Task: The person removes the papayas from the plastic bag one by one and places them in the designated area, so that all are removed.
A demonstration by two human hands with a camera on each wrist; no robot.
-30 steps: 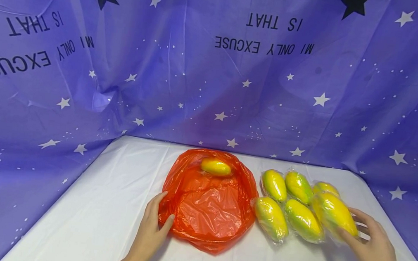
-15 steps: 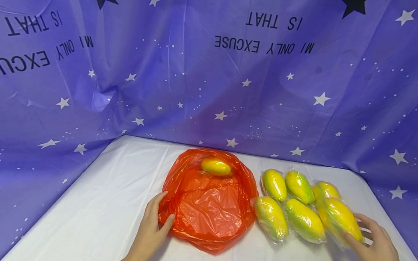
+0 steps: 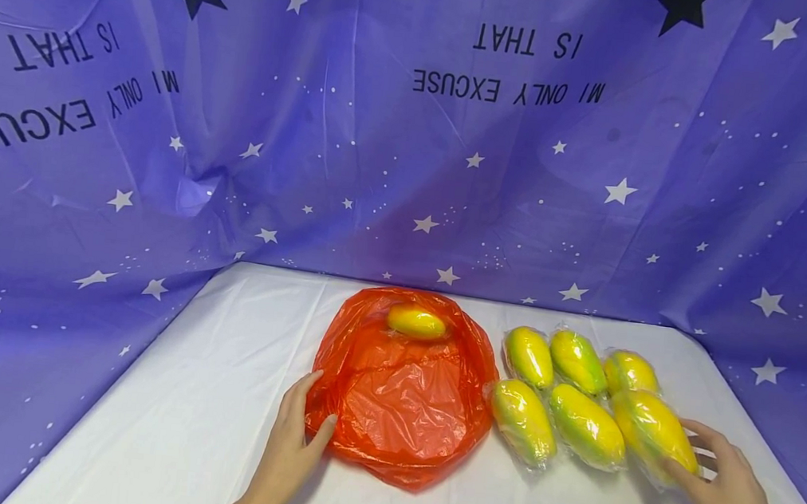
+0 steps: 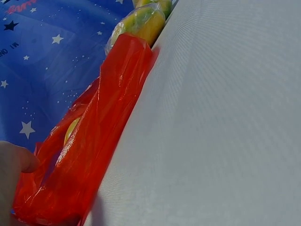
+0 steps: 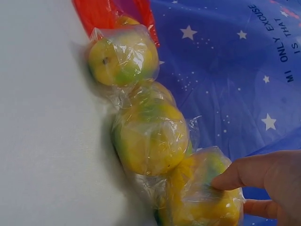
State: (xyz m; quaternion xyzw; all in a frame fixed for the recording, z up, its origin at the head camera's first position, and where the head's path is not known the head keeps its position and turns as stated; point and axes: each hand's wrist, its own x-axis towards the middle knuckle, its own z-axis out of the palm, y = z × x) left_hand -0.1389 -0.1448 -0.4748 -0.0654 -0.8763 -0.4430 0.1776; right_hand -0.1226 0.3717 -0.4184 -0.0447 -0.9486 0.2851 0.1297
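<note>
An opened red plastic bag [image 3: 404, 404] lies on the white-covered table, with one yellow mango [image 3: 417, 322] inside near its far side. My left hand [image 3: 296, 432] holds the bag's left edge between thumb and fingers. To the right, my right hand [image 3: 731, 482] grips a green-yellow mango [image 3: 656, 434] in clear wrap, thumb on the near side. That mango is at the front right of a group of wrapped mangoes; its wrap touches a neighbouring mango [image 5: 150, 136] in the right wrist view. The fingers behind the held mango are partly hidden.
Beside the bag, the wrapped mangoes stand in two rows, among them a front-left mango [image 3: 524, 423] close to the bag's rim and a back-right mango [image 3: 631, 372]. A purple star-printed cloth [image 3: 411, 165] hangs behind and at both sides of the table [image 3: 221, 364].
My right hand has moved the held mango slightly right and towards me, uncovering more of the back-right mango. The left hand and the bag have stayed in place.
</note>
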